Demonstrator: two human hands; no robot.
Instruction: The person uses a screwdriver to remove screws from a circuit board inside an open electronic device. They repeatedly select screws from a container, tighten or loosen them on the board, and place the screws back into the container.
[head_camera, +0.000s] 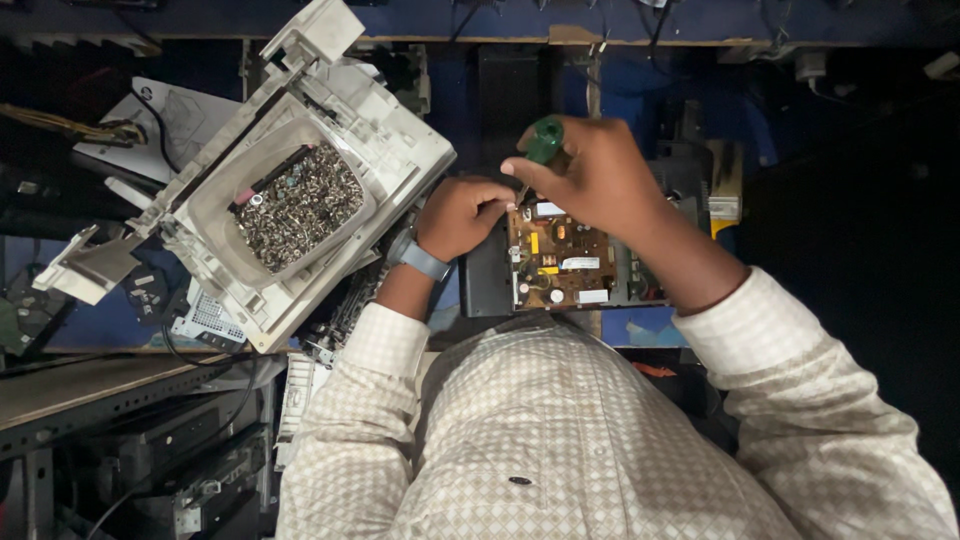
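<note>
A brown circuit board (560, 262) with yellow and white parts lies on a dark workbench in front of me. My right hand (590, 175) grips a screwdriver with a green handle (545, 138), its tip pointing down at the board's upper left corner. My left hand (458, 215), with a grey watch on the wrist, has its fingers pinched at that same corner, next to the screwdriver's tip. Whether it pinches a small part I cannot tell.
A grey plastic casing (300, 190) sits tilted at the left; its hollow holds a heap of several small screws (298, 205). A paintbrush (724, 185) lies right of the board. Papers, cables and dark equipment crowd the left and the shelf below.
</note>
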